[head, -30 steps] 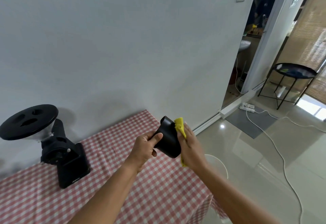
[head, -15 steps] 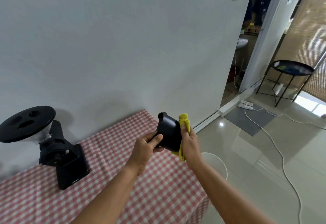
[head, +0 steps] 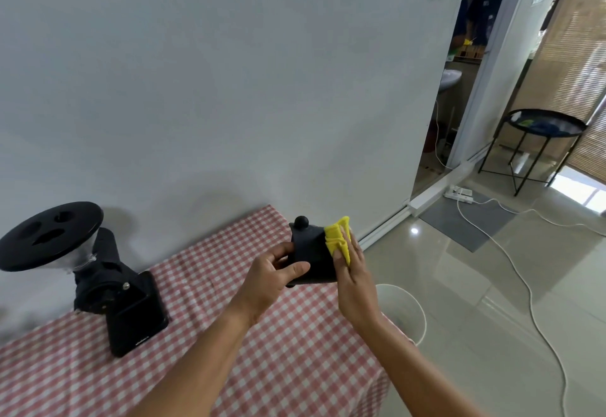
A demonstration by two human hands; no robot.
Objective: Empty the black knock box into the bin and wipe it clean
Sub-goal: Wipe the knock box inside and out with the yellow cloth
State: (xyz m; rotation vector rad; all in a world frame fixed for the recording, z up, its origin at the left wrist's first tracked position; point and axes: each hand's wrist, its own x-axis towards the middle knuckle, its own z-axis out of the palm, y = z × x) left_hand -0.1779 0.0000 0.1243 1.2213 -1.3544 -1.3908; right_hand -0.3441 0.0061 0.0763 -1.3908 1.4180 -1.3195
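Note:
My left hand (head: 273, 272) grips the black knock box (head: 311, 257) from its left side and holds it in the air above the right end of the table. A round black knob sticks up at the box's top. My right hand (head: 352, 269) presses a folded yellow cloth (head: 337, 241) flat against the box's right face. Below and right of my hands, a white bin (head: 406, 310) stands on the floor beside the table corner, partly hidden by my right forearm.
A red-and-white checked table (head: 295, 351) runs along the white wall. A black coffee grinder (head: 108, 288) stands on its left part. On the tiled floor lie a white cable (head: 524, 288) and a power strip (head: 460, 193); a black round side table (head: 541, 128) stands far right.
The knock box has turned in my left hand, so its knob now points up. My right hand with the yellow cloth slid along the box's right side.

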